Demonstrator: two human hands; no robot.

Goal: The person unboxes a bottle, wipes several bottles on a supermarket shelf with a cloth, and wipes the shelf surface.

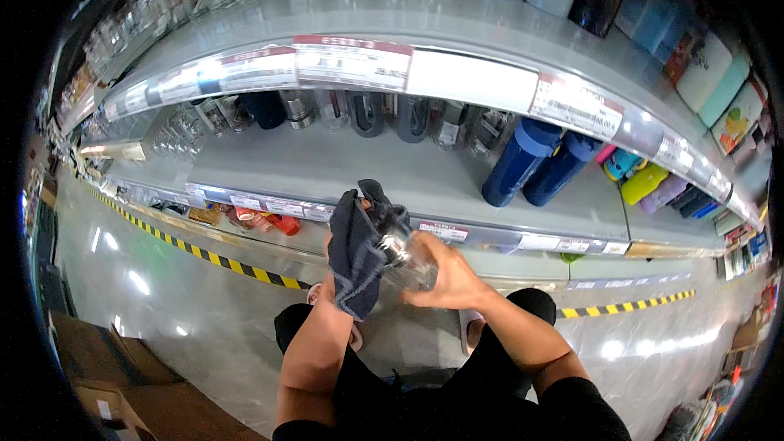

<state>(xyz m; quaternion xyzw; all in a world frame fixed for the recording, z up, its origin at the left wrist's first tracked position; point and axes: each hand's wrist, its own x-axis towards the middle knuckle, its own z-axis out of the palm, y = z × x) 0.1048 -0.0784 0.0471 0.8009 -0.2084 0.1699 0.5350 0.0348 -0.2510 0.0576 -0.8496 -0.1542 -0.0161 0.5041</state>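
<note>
Before my knees, my right hand (452,272) grips a clear bottle (418,266) around its body. The bottle lies tilted, and its shiny metal-looking neck end points toward a dark grey cloth (357,257). My left hand (329,260) holds that cloth, which drapes over and hides most of the fingers. Cloth and bottle end touch. A dark part shows among the folds; I cannot tell whether it is a lid. Both hands are in front of the edge of a grey shelf (294,162).
Two dark blue bottles (520,162) stand right on this shelf, with clear tumblers (453,125) farther back. An upper shelf (367,12) with price labels overhangs it. Yellow-black tape (214,257) marks the floor. Cardboard boxes (153,392) sit at lower left.
</note>
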